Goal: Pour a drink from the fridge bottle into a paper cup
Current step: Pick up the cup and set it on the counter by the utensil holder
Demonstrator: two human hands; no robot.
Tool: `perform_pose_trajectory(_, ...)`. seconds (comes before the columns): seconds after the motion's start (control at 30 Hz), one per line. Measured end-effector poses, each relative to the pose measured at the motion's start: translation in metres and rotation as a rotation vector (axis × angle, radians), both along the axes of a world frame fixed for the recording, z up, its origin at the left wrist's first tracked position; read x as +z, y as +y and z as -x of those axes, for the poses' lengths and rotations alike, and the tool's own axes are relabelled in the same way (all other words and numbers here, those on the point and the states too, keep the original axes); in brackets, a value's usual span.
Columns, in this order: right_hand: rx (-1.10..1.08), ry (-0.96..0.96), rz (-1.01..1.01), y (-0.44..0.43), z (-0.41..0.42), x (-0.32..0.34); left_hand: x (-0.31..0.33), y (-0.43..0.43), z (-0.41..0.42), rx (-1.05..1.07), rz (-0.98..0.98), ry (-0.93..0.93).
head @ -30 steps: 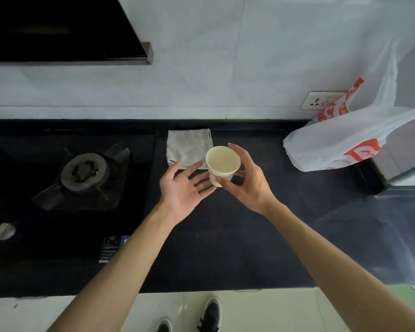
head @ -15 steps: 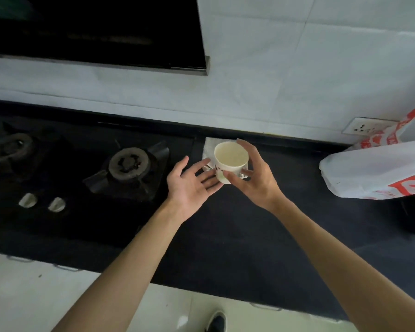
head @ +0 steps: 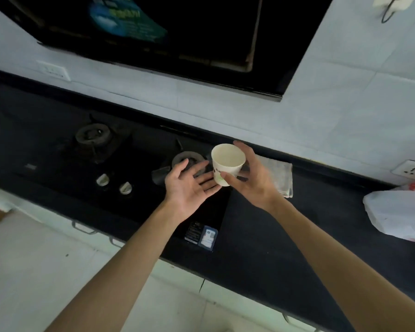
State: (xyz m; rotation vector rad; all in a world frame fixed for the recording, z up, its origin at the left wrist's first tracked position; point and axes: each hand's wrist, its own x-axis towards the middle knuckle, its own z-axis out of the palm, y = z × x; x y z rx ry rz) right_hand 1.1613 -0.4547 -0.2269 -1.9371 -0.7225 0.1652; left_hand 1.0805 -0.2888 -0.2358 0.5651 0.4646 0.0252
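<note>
Paper cup (head: 228,162) sits upright, pinched between right hand (head: 254,180) thumb and fingers; left hand (head: 186,188) fingers spread apart beside it.

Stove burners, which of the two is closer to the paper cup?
The right burner, just beside the paper cup and partly hidden behind the left hand. The other burner sits far off to the left, fully in view.

left hand (head: 186,191), right hand (head: 255,182) bare; left forearm (head: 120,259), right forearm (head: 333,255) bare to frame edge.

Cream paper cup (head: 228,164), grey cloth (head: 279,174), black counter (head: 261,236).
</note>
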Motion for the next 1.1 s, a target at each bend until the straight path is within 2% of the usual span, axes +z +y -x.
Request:
perform_pose_trajectory(0.53,0.318,-0.106,-0.054,0.22,0.117,0.048,0.047,0.193,0.162,0.244,-0.052,-0.048)
perform_pose_trajectory(0.77,0.447,-0.07,-0.108,0.31,0.167,0.064,0.067,0.26,0.231,0.401,-0.057,-0.064)
perform_pose_trajectory(1.1,0.628,-0.013,-0.127,0.409,0.202,0.065,0.064,0.332,0.284,0.557,-0.084,-0.038)
